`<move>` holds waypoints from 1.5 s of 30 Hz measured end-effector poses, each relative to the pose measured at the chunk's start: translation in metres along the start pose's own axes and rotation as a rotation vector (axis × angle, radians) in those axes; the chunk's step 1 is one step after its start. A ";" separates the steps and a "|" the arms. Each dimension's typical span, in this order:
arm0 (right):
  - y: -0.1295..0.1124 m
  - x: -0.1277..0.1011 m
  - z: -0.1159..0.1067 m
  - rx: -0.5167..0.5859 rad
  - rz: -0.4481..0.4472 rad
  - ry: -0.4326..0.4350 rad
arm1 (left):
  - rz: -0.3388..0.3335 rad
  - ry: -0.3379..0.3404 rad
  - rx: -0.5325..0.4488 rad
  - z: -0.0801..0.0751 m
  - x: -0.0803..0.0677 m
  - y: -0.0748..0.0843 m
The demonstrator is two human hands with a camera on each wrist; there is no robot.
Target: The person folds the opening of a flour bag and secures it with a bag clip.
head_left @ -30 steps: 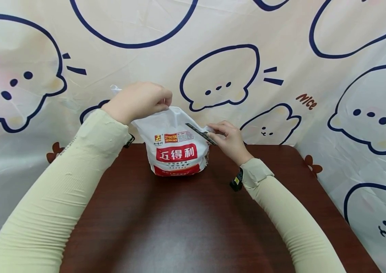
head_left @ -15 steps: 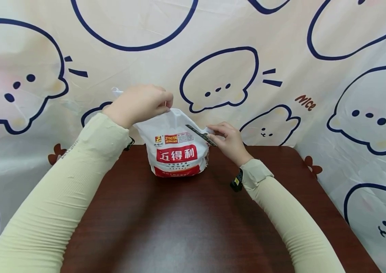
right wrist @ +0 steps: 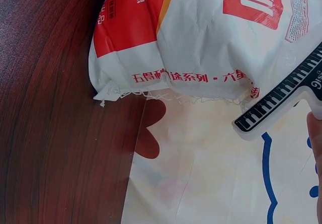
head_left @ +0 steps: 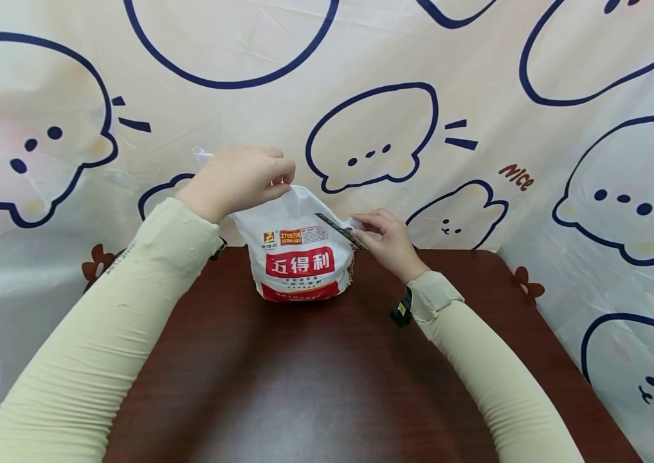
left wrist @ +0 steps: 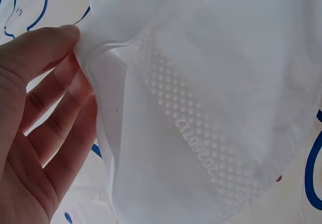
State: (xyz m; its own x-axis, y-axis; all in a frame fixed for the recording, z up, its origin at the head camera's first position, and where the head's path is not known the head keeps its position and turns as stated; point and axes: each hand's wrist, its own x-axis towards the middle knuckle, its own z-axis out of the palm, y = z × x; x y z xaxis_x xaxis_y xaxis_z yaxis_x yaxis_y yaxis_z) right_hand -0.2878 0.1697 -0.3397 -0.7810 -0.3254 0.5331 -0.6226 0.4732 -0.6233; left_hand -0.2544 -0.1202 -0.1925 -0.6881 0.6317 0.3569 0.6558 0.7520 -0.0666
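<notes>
1. The white flour bag (head_left: 299,254) with red lettering stands upright at the middle of the head view, on the far part of the dark wooden surface (head_left: 327,373), close against the cartoon-printed backdrop cloth (head_left: 477,96).
2. The left hand (head_left: 240,177), just above and left of the bag, pinches the bag's loose top edge between thumb and fingers and lifts it, which judging by the taut plastic keeps the mouth pulled up and stretched (the left wrist view shows the thin white film (left wrist: 201,108) with its dotted seal strip folded over the fingertips (left wrist: 75,35)).
3. The right hand (head_left: 387,238), at the bag's right shoulder, pinches a long sealing clip (head_left: 339,229) patterned like black piano keys; it lies slanted against the upper right corner of the bag.
4. In the right wrist view the clip (right wrist: 282,100) juts out at the right edge, below the bag's stitched bottom seam (right wrist: 171,95), which rests at the surface's edge.
</notes>
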 end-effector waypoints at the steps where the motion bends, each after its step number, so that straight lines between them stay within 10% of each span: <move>1: 0.000 0.000 0.000 -0.002 0.002 -0.001 | 0.001 0.006 0.005 0.000 0.000 0.000; 12: 0.001 0.000 0.000 0.008 -0.006 0.009 | 0.053 0.103 0.060 -0.001 -0.007 0.000; 25: 0.000 0.000 0.001 0.017 -0.006 0.011 | 0.260 0.384 0.144 0.014 -0.025 -0.009; 45: 0.005 -0.001 0.000 -0.002 -0.071 0.021 | 0.248 0.514 0.262 0.043 -0.056 -0.024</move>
State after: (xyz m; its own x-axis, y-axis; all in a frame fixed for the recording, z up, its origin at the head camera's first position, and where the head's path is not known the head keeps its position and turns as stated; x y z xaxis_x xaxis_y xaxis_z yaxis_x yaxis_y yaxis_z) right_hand -0.2899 0.1721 -0.3436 -0.7337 -0.3408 0.5878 -0.6761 0.4516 -0.5822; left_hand -0.2453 -0.1656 -0.2507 -0.2452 0.6715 0.6993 0.6343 0.6566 -0.4080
